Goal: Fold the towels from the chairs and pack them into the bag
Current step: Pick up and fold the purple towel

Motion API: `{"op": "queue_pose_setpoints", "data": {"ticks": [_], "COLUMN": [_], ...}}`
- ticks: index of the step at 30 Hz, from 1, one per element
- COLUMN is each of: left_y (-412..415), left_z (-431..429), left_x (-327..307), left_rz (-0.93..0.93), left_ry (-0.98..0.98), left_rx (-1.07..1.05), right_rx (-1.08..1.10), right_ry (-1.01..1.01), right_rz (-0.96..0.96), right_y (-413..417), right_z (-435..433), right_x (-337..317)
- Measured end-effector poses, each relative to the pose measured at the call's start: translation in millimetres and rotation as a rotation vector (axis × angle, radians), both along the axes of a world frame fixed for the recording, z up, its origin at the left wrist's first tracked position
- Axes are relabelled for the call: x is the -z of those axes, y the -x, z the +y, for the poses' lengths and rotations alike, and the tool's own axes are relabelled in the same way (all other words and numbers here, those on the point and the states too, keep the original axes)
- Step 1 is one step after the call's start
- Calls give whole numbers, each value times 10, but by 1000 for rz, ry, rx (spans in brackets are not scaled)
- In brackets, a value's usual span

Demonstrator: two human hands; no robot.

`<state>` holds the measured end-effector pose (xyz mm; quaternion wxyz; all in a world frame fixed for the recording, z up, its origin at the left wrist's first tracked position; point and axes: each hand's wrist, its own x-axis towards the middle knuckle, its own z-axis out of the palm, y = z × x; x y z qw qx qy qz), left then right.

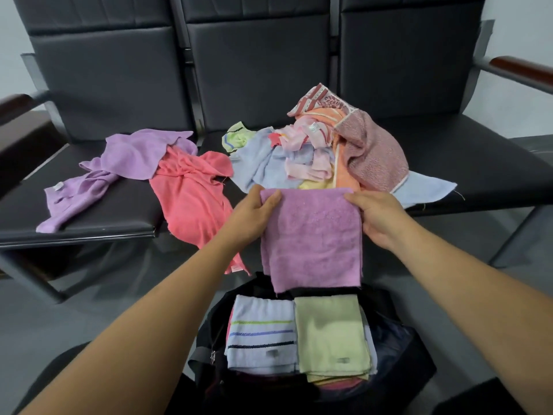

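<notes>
A folded pink-purple towel [311, 238] hangs in front of me, above the open black bag [419, 351]. My left hand [254, 214] pinches its top left corner and my right hand [378, 214] pinches its top right corner. Inside the bag lie a folded white towel with coloured stripes [260, 333] and a folded pale green towel [332, 333], side by side on top of other folded towels. A heap of unfolded towels [317, 151] sits on the middle chair seat. A lilac towel [119, 163] and a coral towel [191, 199] lie crumpled on the left.
Three joined black chairs [257, 70] with padded backs stand ahead. Wooden armrests stick out at the far left [15, 103] and far right [520, 67]. The coral towel hangs over the seat's front edge. Grey floor [119, 310] surrounds the bag.
</notes>
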<state>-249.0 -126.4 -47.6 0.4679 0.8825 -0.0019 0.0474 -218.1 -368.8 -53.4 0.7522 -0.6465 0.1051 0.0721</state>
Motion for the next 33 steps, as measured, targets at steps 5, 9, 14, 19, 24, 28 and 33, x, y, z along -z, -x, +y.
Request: {"op": "queue_pose_setpoints", "data": {"ticks": [5, 9, 14, 19, 24, 28, 33], "left_y": [168, 242, 254, 65, -188, -374, -794], "left_z": [-245, -382, -530, -475, -489, -407, -114], "left_x": [460, 838, 1286, 1372, 1110, 687, 137], "left_rz": [230, 439, 618, 562, 433, 305, 133], "left_ry": [-45, -101, -60, -188, -136, -14, -114], "left_rx": [64, 83, 19, -104, -87, -21, -30], "right_rx": [25, -16, -16, 3, -17, -117, -85], "right_ry": [235, 318, 446, 681, 625, 571, 700], "right_rz": [200, 412, 517, 430, 288, 146, -78], "right_y": [195, 376, 495, 339, 90, -156, -654], "right_z": [-204, -291, -329, -404, -230, 4, 105], "right_x": [615, 1163, 1661, 1623, 1250, 690, -22]}}
